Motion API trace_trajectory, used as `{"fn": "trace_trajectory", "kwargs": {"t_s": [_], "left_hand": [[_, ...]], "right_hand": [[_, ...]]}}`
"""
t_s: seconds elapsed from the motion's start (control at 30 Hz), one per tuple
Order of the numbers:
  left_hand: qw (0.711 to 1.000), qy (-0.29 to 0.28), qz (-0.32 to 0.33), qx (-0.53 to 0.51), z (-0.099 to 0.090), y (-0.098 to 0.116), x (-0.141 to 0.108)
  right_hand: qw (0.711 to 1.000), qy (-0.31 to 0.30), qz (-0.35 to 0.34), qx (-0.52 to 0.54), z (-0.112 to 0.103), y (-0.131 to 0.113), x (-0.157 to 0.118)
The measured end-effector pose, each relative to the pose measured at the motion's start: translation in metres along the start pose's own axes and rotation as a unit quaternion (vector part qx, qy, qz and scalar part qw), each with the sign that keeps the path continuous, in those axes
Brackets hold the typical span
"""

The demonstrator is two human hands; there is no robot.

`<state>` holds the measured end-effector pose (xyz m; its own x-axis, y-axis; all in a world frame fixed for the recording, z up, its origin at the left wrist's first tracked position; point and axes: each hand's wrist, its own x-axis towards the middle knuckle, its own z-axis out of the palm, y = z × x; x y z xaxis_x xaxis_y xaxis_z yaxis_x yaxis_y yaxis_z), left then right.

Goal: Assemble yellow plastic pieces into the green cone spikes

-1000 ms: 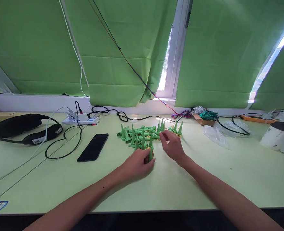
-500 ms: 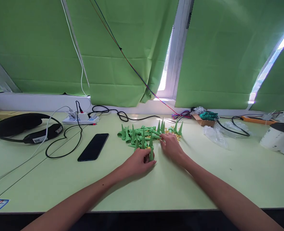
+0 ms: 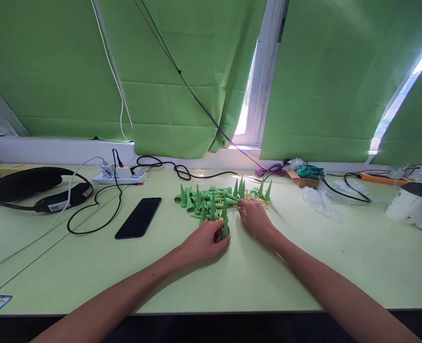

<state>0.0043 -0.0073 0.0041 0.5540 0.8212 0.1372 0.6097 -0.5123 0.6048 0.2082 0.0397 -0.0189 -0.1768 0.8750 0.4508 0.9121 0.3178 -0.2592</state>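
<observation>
"Hanging at twelve o'clock in the view, what's that?"

"Green curtains [image 3: 182, 105], with the table [image 3: 268, 281] below them, across the six o'clock side."

"Next in size?"

"A black headband [image 3: 21, 183] at nine o'clock, lying on the table. Then the pile of green cones [image 3: 220, 196], just below centre toward six, some upright, others on their sides."

"And the hands?"

"Left hand [image 3: 207, 238] at six o'clock, by the pile's near edge, thumb and fingers pinching. Right hand [image 3: 255, 216] at four, fingertips at the near side of the pile's right half; I can't tell whether they grip anything."

"Next down?"

"A phone [image 3: 138, 218], flat on the table at eight o'clock."

"What's the left hand pinching?"

"A single cone [image 3: 225, 229], upright, near six."

"And smallest?"

"Yellow bits [image 3: 248, 195], among the cones toward four o'clock."
</observation>
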Motion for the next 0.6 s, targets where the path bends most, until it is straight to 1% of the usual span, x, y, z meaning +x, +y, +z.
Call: {"fn": "trace_trajectory", "kwargs": {"t_s": [0.23, 0.6], "left_hand": [[1.000, 0.007, 0.004, 0.008, 0.0018, -0.0013, 0.0007], [1.000, 0.011, 0.015, 0.008, 0.0036, -0.0054, 0.0008]], "right_hand": [[0.999, 0.010, -0.025, 0.029, 0.0051, 0.0037, 0.0007], [0.998, -0.017, -0.053, 0.025, 0.0003, 0.0001, -0.0010]]}}
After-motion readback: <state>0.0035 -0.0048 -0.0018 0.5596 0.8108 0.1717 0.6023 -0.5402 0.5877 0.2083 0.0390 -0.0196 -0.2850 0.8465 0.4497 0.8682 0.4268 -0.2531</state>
